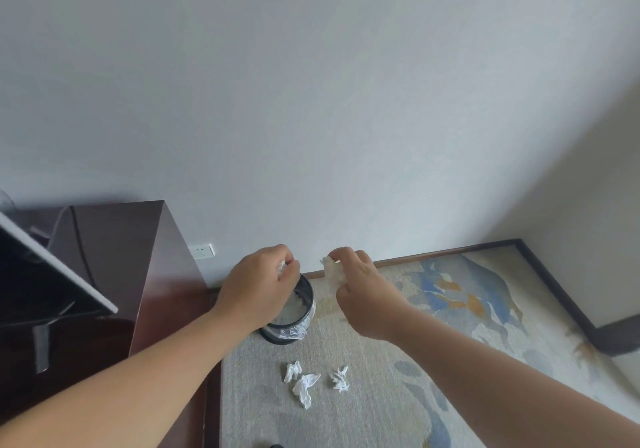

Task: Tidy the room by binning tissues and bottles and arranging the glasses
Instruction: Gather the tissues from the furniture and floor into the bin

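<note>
Two hands out over the floor. First the left hand (258, 285), right above the bin (309, 297), grip curled tight round a small white tissue (282, 266), just a scrap of it showing between the fingers. Now the right hand (360, 291), just beside, off the bin's right edge, grip pinching a second tissue (333, 272) hanging down from the fingertips.

Round black bin, clear plastic liner (294, 332) folded over its rim, standing on the carpet near the foot of the wall. Something pale and crumpled inside, too blurred to name.

Three more crumpled tissues (304, 387) on the carpet nearer the camera, close together, apart from the bin.

Pale grey carpet (381, 406) with blue and orange blotches, dark wooden skirting (433, 253) along its far edge. Dark wooden cabinet (121, 257) on the left, hard by the bin. Dark screen (34, 274) with a white edge at the far left, above the tabletop. White socket (202, 251) low on the plain pale wall (311, 101), between cabinet and left hand.
</note>
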